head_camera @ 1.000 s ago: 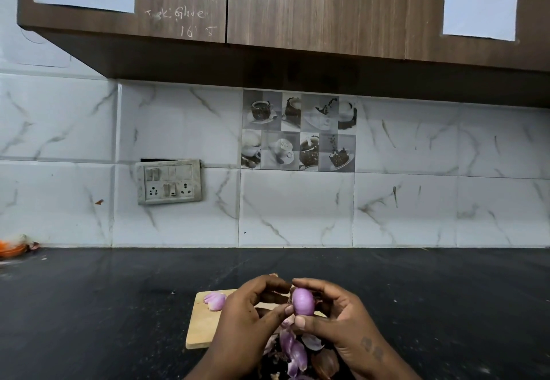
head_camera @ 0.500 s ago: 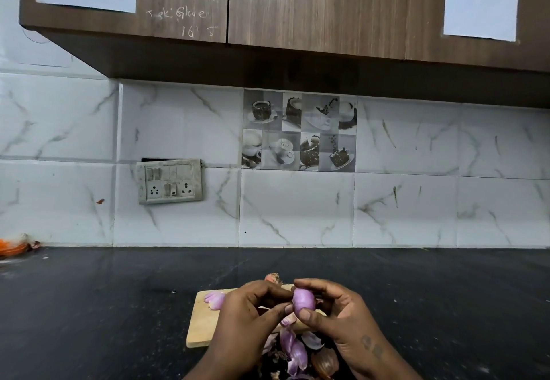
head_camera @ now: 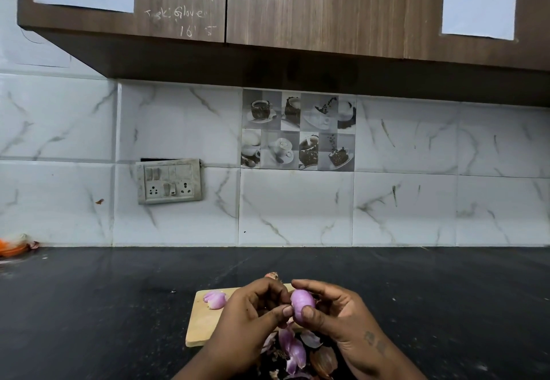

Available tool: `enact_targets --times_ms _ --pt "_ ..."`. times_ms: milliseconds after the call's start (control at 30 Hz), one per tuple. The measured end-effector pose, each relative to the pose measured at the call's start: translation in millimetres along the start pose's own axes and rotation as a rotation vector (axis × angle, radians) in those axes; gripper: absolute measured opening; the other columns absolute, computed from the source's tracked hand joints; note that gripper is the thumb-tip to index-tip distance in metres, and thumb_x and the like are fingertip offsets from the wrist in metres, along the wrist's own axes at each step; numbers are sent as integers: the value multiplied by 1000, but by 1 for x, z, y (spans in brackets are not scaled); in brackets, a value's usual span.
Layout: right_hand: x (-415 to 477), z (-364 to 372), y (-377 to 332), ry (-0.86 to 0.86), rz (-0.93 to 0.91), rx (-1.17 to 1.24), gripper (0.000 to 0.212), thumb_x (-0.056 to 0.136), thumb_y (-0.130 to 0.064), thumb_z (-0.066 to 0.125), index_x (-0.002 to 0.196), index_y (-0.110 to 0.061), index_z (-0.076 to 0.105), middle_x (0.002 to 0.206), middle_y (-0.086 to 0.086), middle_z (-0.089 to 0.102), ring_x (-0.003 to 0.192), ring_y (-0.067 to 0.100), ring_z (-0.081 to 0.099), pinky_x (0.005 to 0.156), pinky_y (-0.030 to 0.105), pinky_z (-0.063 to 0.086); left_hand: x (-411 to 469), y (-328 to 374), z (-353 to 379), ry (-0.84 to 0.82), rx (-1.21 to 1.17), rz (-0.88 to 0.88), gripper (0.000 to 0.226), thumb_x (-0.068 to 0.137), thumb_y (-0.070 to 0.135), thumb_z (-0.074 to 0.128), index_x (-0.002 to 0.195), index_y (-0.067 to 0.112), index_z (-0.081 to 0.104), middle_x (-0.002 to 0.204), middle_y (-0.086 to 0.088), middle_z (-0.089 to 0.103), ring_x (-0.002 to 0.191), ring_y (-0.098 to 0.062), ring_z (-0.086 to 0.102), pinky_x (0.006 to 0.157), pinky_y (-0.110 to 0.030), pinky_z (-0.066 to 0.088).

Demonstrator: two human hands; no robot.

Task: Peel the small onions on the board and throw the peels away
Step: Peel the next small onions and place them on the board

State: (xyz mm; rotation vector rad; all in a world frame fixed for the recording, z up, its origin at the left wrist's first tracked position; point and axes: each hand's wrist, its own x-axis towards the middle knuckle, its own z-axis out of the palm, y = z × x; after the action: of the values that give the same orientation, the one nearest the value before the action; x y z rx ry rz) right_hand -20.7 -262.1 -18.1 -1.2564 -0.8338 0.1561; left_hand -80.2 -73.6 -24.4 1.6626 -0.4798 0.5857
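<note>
Holding a small onion (head_camera: 302, 303) between both hands, I have my right hand (head_camera: 336, 317) curled round it, with the forefinger arched over its top and the thumb pressed against its lower end. My left hand (head_camera: 253, 317) closes in from the other side, fingers bent and thumb tip set against the onion's lower left edge, so both hands grasp the same bulb. What shows of it is smooth and pale purple, with fine lines running lengthwise. Whether any skin clings to the hidden side I cannot tell.

Under and just beyond my left hand lies the wooden board (head_camera: 205, 320). Its left part is bare and my hands cover the rest. On it, just left of my left knuckles, sits a peeled onion (head_camera: 215, 300), pale purple and split into lobes. Past my left fingertips, at the board's far edge, a brownish bit (head_camera: 271, 275) peeks out; I cannot tell if it is an unpeeled onion or a scrap of skin.

Between my wrists and nearer to me, the peels (head_camera: 294, 350) lie in a heap of purple strips and whitish pieces, with a brown papery skin (head_camera: 323, 360) closest to my right wrist.

The black counter (head_camera: 119, 305) spreads out on either side of my hands. On the tiled wall ahead, a switch plate (head_camera: 169, 181) sits up and to the left of my left hand, and a coffee-cup tile (head_camera: 297, 129) sits straight above both hands.
</note>
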Motion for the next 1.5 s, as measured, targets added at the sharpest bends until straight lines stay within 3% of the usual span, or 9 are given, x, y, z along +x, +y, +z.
enact_targets --times_ms 333,500,700,800,933,1133,1267,1400,1500 --pt "0 -1 -2 -18 14 -60 54 69 -27 94 118 -15 76 120 21 74 114 37 70 98 47 55 1 -1 -4 -68 -3 4 11 89 14 77 91 8 68 88 -28 65 81 -24 63 78 -40 50" --pt "-1 -2 -1 -41 -13 -54 41 80 -10 83 120 -11 75 125 19 72 116 36 69 98 46 55 2 -3 -4 -78 36 6 9 89 17 74 89 13 66 84 -17 65 80 -21 60 76 -38 46" --pt "1 -1 0 1 -25 -66 51 70 -30 92 117 -17 76 115 19 76 108 38 73 91 45 59 2 -6 1 -12 99 26 9 89 14 71 92 9 65 87 -23 67 80 -32 65 89 -47 51" --pt "1 0 4 57 -85 -176 50 69 -35 93 115 -20 78 112 13 78 106 36 74 94 52 59 2 -7 3 18 140 20 3 88 12 69 90 12 66 83 -15 68 78 -29 64 78 -47 53" --pt "0 5 9 159 -173 -293 48 63 -41 93 108 -28 80 111 -1 74 98 27 72 81 48 64 3 -4 4 50 117 9 7 85 8 68 83 14 65 74 -4 63 70 -16 57 67 -31 47" --pt "2 11 9 261 -315 -393 43 67 -8 94 100 -30 80 108 -8 72 95 15 73 77 24 60 3 -2 7 81 88 9 6 86 4 69 84 9 66 75 -14 66 70 -17 62 67 -28 49" --pt "6 6 10 300 -259 -211 43 74 -4 86 105 -33 80 112 1 77 103 21 75 85 32 62 1 -2 9 86 186 -8 19 92 -2 68 83 15 67 72 -1 67 69 -13 63 67 -21 50" --pt "4 3 8 227 -210 -120 38 78 -15 83 113 -29 78 118 4 77 113 23 72 99 39 58 1 -3 4 99 383 -13 23 98 12 64 83 28 69 84 6 73 75 -10 66 68 -28 55" --pt "3 0 9 180 -179 -147 41 78 -14 78 116 -29 75 121 2 75 116 22 71 99 37 56 -1 1 6 151 462 5 16 92 20 74 78 29 70 79 13 70 72 -6 64 60 -22 47"
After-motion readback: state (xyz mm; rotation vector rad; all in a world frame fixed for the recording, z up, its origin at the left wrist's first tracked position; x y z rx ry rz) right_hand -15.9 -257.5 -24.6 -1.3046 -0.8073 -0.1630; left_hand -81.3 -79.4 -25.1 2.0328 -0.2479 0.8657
